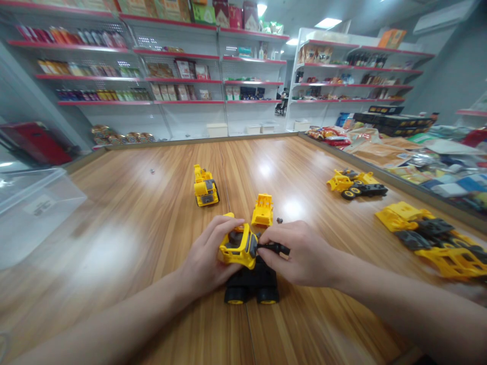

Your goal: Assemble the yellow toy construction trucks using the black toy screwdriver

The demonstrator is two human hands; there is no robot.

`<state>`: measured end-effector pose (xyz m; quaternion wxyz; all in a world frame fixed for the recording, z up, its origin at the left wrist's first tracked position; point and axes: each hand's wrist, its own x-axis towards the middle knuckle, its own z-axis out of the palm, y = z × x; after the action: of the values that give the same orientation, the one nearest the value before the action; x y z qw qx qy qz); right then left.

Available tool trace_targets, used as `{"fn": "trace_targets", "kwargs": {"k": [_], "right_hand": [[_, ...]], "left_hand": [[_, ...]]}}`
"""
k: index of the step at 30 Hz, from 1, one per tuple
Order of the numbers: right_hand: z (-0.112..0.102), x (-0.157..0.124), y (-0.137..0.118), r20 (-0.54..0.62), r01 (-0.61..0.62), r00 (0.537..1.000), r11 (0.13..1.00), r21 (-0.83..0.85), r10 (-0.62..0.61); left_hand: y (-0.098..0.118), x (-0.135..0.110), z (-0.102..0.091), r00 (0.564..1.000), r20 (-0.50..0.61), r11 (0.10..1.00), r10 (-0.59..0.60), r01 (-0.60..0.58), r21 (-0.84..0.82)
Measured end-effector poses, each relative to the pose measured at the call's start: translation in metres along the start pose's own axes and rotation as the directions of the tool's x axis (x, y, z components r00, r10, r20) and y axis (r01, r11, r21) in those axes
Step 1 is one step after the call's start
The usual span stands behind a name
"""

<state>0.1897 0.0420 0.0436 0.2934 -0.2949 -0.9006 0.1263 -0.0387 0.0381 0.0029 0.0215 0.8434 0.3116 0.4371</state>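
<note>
A yellow and black toy truck [243, 263] stands on the wooden table [152, 213] in front of me. My left hand [207, 258] is closed around its yellow cab from the left side. My right hand [300, 256] pinches a small black tool [274, 248] whose tip points at the cab's right side. A loose yellow bucket part [263, 210] lies just beyond the truck, with a tiny dark screw [279, 220] beside it.
A second yellow toy truck [205, 187] stands farther back at centre. More toy vehicles and yellow and black parts lie at right [355, 183] and near right [429, 230]. A clear plastic box [34, 208] sits at left. Store shelves [182, 76] line the back.
</note>
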Motion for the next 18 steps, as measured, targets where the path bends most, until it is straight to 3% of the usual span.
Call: {"fn": "trace_targets", "kwargs": {"k": [5,18], "right_hand": [[0.0009,-0.0009,-0.0018,0.008,0.013,1.0,1.0,-0.001,-0.013],[0.0054,-0.0006,-0.0037,-0.016,-0.005,1.0,0.998,0.058,0.006]], "left_hand": [[0.0007,-0.0021,-0.0011,0.998,0.038,0.999,0.04,-0.039,-0.03],[0.0008,-0.0013,-0.0023,0.992,-0.026,0.993,0.121,-0.121,-0.012]]}}
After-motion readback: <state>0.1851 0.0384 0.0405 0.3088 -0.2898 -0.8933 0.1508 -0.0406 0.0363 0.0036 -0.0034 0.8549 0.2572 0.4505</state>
